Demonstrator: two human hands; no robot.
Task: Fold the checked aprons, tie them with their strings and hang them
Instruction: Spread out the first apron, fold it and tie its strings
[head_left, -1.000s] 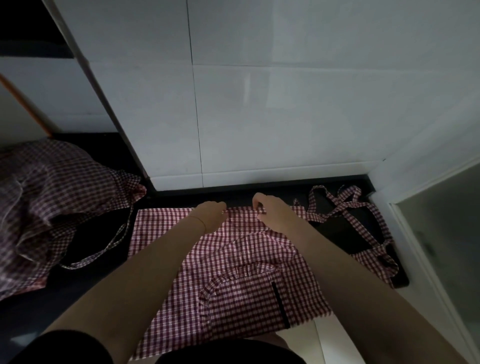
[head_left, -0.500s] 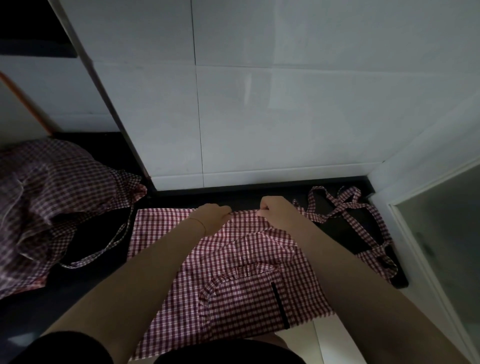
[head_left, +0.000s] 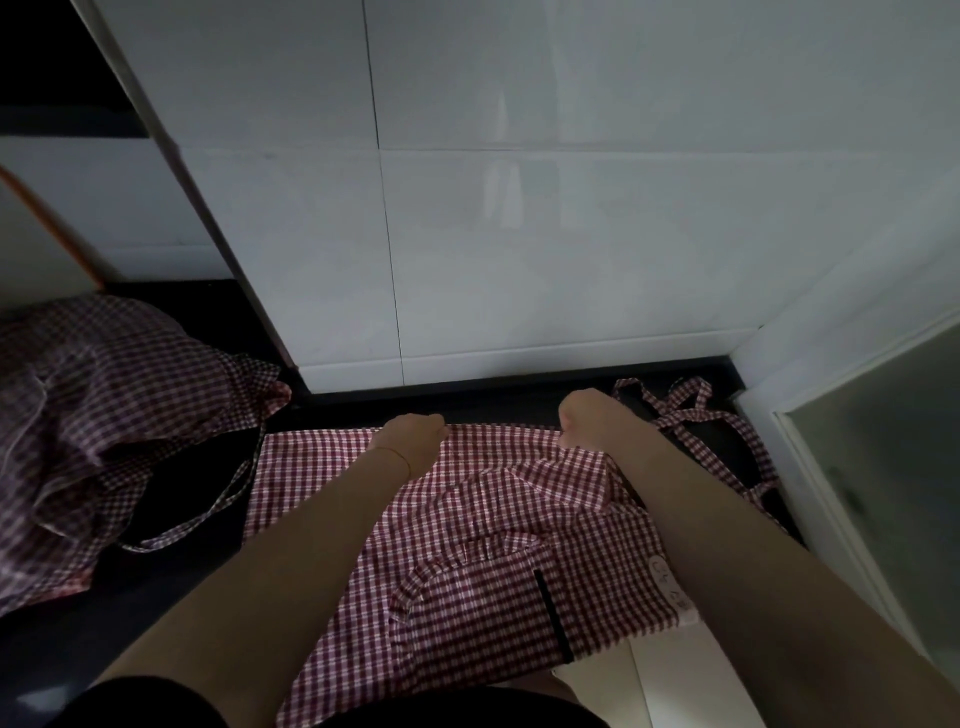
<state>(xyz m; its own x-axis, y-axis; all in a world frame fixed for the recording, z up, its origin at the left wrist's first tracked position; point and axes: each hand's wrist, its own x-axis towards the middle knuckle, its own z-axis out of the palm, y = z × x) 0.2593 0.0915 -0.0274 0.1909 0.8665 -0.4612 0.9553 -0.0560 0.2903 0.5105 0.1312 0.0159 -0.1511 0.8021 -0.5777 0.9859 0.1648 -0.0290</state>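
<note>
barely begun: one checked apron lies spread on the dark surface, its far edge gripped by left hand and right hand. strings untied, nothing hung; another apron waits crumpled left.

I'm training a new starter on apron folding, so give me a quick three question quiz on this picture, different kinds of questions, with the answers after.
1. True or false: both hands grip the far edge of the spread apron.
2. Where is the heap of other aprons? A) beside the left arm B) beside the right arm C) on the wall
3. Fill in: the loose strings lie past the ___ hand.

Key:
1. True: left hand and right hand both pinch it.
2. A
3. right
</note>
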